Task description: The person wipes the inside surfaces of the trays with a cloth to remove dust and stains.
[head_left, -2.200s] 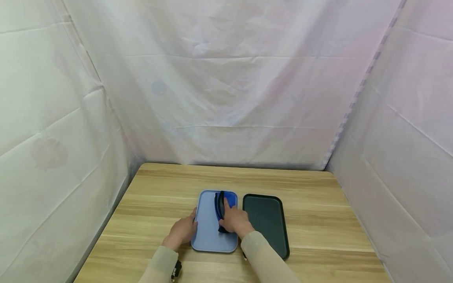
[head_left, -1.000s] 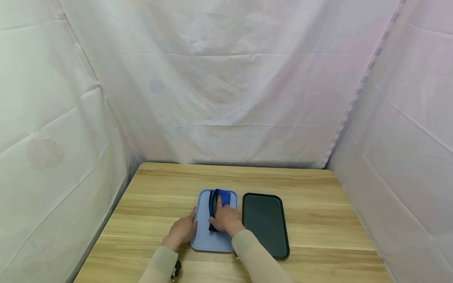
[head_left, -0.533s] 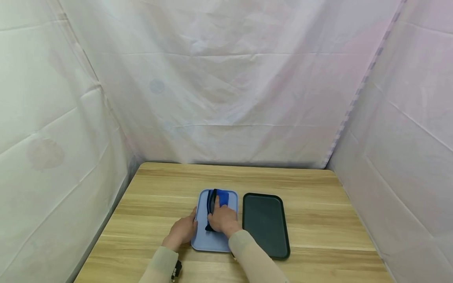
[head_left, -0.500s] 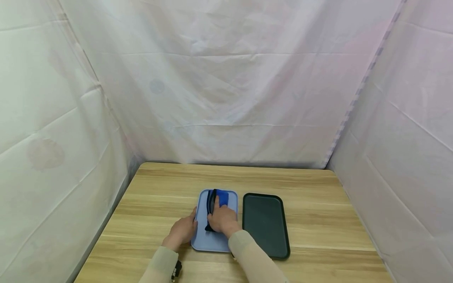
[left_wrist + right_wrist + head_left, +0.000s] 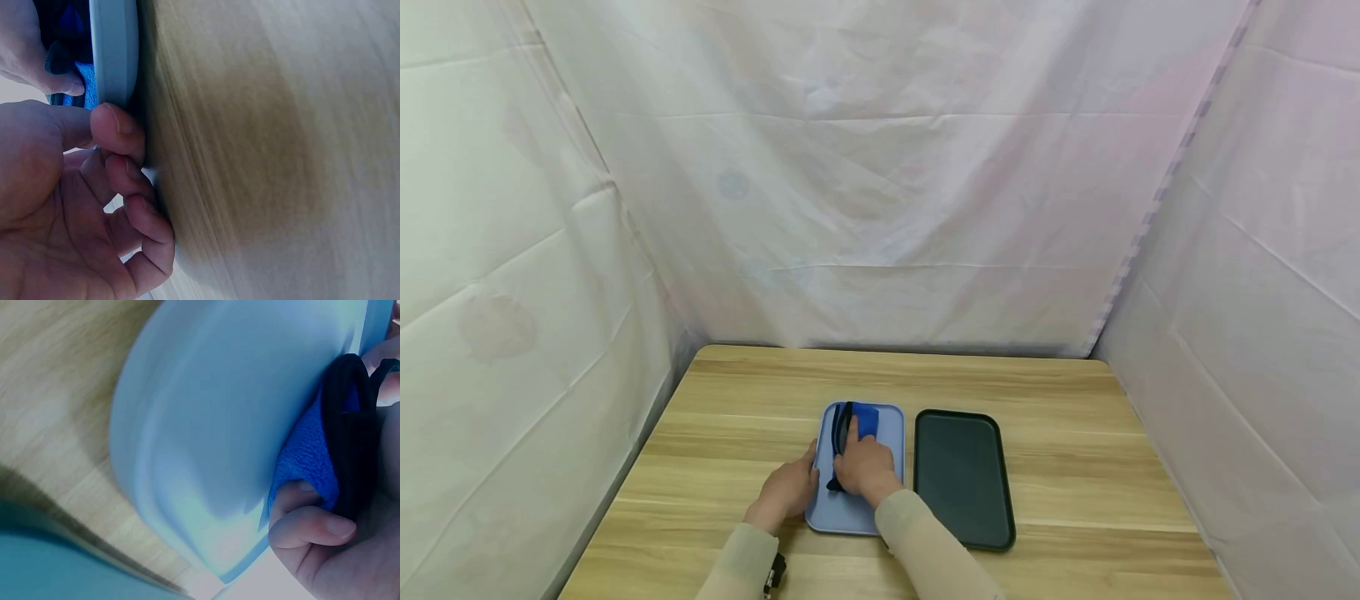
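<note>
As the left hand [image 5: 786,490] grips a pale-blue tray [image 5: 848,517], the right hand [image 5: 867,469] clutches cloth [image 5: 867,420], apparently for wiping, next needing steady pressure.

The right hand [image 5: 867,468] sits farther left over the light blue tray [image 5: 892,429] than earlier, its black-edged blue cloth [image 5: 867,419] now nearer the left hand [image 5: 786,490]; the tray's previously covered right side shows.

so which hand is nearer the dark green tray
Right. The right hand, over the light blue tray, is just left of the dark green tray; the left hand is farther left, at the light blue tray's left edge.
</note>
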Demonstrator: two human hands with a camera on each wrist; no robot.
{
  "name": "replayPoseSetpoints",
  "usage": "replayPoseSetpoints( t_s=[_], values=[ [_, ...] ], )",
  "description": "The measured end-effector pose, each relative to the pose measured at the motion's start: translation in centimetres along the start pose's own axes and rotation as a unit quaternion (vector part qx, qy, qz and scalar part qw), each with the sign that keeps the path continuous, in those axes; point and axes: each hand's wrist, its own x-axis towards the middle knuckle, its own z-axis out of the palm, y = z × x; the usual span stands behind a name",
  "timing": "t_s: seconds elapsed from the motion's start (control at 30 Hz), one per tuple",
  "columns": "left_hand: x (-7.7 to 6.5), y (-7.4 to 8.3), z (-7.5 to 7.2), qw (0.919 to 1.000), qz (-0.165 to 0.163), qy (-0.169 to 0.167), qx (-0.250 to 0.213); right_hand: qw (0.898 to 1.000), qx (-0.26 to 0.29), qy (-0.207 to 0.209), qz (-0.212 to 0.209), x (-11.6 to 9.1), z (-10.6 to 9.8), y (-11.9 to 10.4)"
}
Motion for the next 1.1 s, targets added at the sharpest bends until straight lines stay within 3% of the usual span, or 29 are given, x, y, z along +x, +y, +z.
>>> replayPoseSetpoints(
  t_s=[0.57,1.1],
  values=[
    [-0.2,0.2,-0.4,1.0000,0.002,-0.009,0.001,1.000,-0.006,0.019,0.004,-0.3,0.7,-1.5],
    [-0.3,0.4,-0.2,1.0000,0.005,0.002,0.008,0.999,-0.026,0.014,0.023,-0.8,1.0,-2.5]
  ],
)
